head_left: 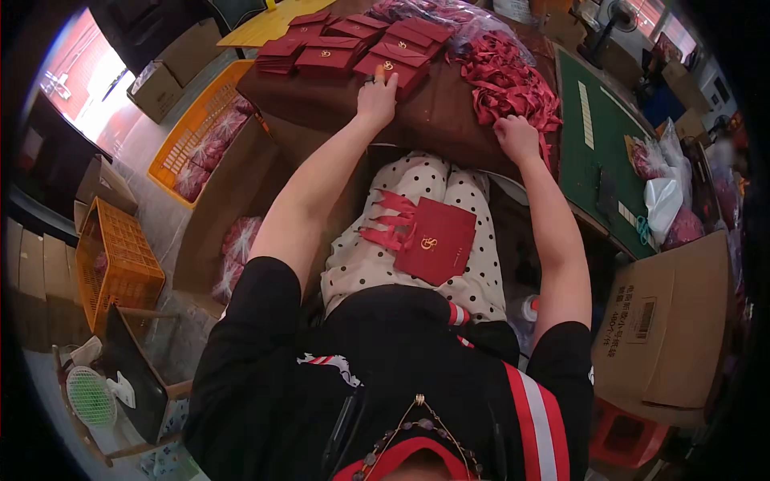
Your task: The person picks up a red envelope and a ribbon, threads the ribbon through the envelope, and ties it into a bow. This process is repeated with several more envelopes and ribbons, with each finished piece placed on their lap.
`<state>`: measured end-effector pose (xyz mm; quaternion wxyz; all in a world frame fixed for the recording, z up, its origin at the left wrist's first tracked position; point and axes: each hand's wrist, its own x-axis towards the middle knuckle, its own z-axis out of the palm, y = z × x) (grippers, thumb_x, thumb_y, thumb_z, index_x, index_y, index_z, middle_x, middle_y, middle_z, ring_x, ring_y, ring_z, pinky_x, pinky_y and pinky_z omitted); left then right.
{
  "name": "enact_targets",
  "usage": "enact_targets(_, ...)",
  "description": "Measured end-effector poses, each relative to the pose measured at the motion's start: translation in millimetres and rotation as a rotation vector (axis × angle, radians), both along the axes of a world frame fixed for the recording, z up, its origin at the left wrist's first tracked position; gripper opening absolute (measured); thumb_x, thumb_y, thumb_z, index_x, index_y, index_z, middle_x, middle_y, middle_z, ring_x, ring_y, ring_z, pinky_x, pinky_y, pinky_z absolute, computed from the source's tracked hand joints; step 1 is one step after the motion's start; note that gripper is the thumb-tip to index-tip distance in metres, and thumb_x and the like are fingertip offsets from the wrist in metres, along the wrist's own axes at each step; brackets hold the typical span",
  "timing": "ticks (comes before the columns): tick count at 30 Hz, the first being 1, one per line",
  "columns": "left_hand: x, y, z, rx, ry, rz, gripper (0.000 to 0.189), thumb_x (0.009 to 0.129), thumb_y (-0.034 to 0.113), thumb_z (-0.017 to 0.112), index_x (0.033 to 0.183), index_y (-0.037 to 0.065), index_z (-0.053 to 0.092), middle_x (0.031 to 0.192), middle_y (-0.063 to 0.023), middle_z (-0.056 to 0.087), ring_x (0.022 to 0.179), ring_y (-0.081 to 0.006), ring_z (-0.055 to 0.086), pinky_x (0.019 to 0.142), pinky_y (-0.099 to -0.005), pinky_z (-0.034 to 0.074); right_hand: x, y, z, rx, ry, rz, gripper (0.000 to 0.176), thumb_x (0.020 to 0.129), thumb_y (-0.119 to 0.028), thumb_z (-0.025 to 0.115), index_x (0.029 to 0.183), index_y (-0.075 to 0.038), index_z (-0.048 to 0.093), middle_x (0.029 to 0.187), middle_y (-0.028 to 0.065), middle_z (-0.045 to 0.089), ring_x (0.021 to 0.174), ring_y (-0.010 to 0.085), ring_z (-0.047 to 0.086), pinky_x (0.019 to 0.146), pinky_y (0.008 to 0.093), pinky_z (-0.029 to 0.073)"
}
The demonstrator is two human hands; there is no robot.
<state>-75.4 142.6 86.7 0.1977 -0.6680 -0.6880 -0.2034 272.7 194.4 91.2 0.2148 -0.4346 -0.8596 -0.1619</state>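
My left hand (pixel 377 98) reaches forward and rests on the nearest flat red envelope (pixel 393 66) in a spread of several red envelopes with gold marks on the brown table (pixel 321 100). My right hand (pixel 516 136) is closed at the near edge of a heap of red ribbons (pixel 505 80); whether it holds a ribbon I cannot tell. On my lap, over a polka-dot skirt, lies another red envelope (pixel 437 240) with red ribbon (pixel 389 224) beside it.
A green mat (pixel 597 152) lies right of the table with plastic bags (pixel 662 204). Cardboard boxes (pixel 666 329) stand at the right. Orange crates (pixel 116 260) and a small fan (pixel 90 394) sit on the floor to the left.
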Motion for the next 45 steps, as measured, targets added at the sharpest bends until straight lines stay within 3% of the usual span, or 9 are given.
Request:
enact_targets(5, 11.8, 29.6, -1.1, -0.093, 0.061, 0.010, 0.086, 0.081, 0.030, 0.078, 0.154, 0.020, 0.034, 0.135, -0.0191, 0.054, 0.105, -0.0370, 0.064, 0.086, -0.0479, 0.053, 5.2, 46.8, 62.1, -0.498, 1.035, 0.151, 0.026, 0.086, -0.027, 0.076, 0.104, -0.009, 0.075, 0.088, 0.0035, 0.072, 0.078, 0.0151, 0.067, 0.069, 0.0289, 0.053)
enact_targets(8, 20.5, 38.4, -3.1, -0.184, 0.042, 0.029, 0.081, 0.081, 0.032, 0.078, 0.150, 0.020, 0.039, 0.127, -0.0159, 0.058, 0.104, -0.0347, 0.065, 0.086, -0.0470, 0.052, 23.5, 75.7, 120.1, -0.494, 1.335, 0.126, 0.023, 0.089, -0.021, 0.074, 0.108, -0.007, 0.073, 0.095, 0.0007, 0.072, 0.079, 0.0094, 0.065, 0.065, 0.0227, 0.049)
enact_targets(11, 17.3, 36.9, -5.1, -0.080, 0.190, 0.011, 0.051, 0.084, 0.033, 0.074, 0.127, 0.013, 0.055, 0.114, -0.0118, 0.061, 0.099, -0.0316, 0.066, 0.082, -0.0450, 0.054, 39.0, 59.4, 184.3, -0.488, 1.594, 0.318, 0.022, 0.091, -0.021, 0.072, 0.108, -0.008, 0.069, 0.095, 0.0010, 0.074, 0.078, 0.0102, 0.068, 0.060, 0.0239, 0.048)
enact_targets(16, 4.8, 49.8, -7.5, 0.007, 0.269, -0.010, 0.017, 0.088, 0.020, 0.061, 0.101, 0.009, 0.064, 0.107, -0.0095, 0.065, 0.096, -0.0266, 0.068, 0.077, -0.0408, 0.055, 73.6, 34.0, 238.5, -0.410, 1.549, 0.471, 0.018, 0.096, -0.018, 0.062, 0.109, -0.007, 0.067, 0.093, 0.0015, 0.073, 0.083, 0.0111, 0.068, 0.070, 0.0258, 0.049)
enact_targets(22, -12.6, 6.2, 38.2, 0.561, 0.161, -0.263, 0.026, 0.085, 0.014, 0.057, 0.108, 0.016, 0.068, 0.103, -0.0022, 0.069, 0.087, -0.0236, 0.067, 0.080, -0.0386, 0.051, 60.7, -88.2, 206.4, -0.512, 1.500, 0.504, 0.018, 0.095, -0.013, 0.062, 0.110, -0.003, 0.061, 0.078, -0.0006, 0.056, 0.074, 0.0106, 0.057, 0.067, 0.0234, 0.044)
enact_targets(26, 17.5, -106.1, 70.1, 0.692, 0.074, -0.469, 0.037, 0.084, 0.005, 0.060, 0.116, 0.021, 0.071, 0.109, -0.0006, 0.071, 0.094, -0.0255, 0.067, 0.084, -0.0408, 0.048, 44.1, -160.7, 140.7, -0.684, 1.389, 0.412, 0.017, 0.096, -0.010, 0.061, 0.112, -0.005, 0.059, 0.072, -0.0052, 0.047, 0.061, 0.0043, 0.043, 0.055, 0.0195, 0.033)
enact_targets(33, 52.9, -279.2, -40.9, 0.076, 0.085, -0.985, 0.044, 0.082, 0.010, 0.061, 0.125, 0.021, 0.067, 0.132, -0.0002, 0.064, 0.113, -0.0215, 0.062, 0.095, -0.0402, 0.048, -1.4, -224.1, -3.4, -1.156, 1.030, 0.362, 0.014, 0.094, -0.015, 0.067, 0.102, -0.004, 0.064, 0.087, -0.0049, 0.060, 0.078, 0.0034, 0.054, 0.072, 0.0204, 0.045)
enact_targets(40, 64.7, -294.1, -44.6, -0.284, -0.431, -0.693, 0.036, 0.083, 0.030, 0.074, 0.116, 0.015, 0.068, 0.108, -0.0082, 0.066, 0.090, -0.0296, 0.064, 0.080, -0.0399, 0.051, -41.7, -248.7, -94.5, -1.213, 0.909, 0.316, 0.016, 0.090, -0.018, 0.072, 0.093, -0.003, 0.070, 0.078, 0.0018, 0.069, 0.072, 0.0073, 0.062, 0.066, 0.0240, 0.049)
enact_targets(45, 95.7, -264.2, -57.3, -0.363, -0.585, -0.251, 0.053, 0.079, 0.038, 0.080, 0.121, 0.009, 0.065, 0.112, -0.0158, 0.061, 0.100, -0.0329, 0.063, 0.085, -0.0412, 0.051, -44.0, -258.8, -81.2, -1.192, 0.900, 0.214, 0.017, 0.089, -0.019, 0.072, 0.094, -0.003, 0.070, 0.079, 0.0034, 0.071, 0.071, 0.0081, 0.064, 0.065, 0.0246, 0.049)
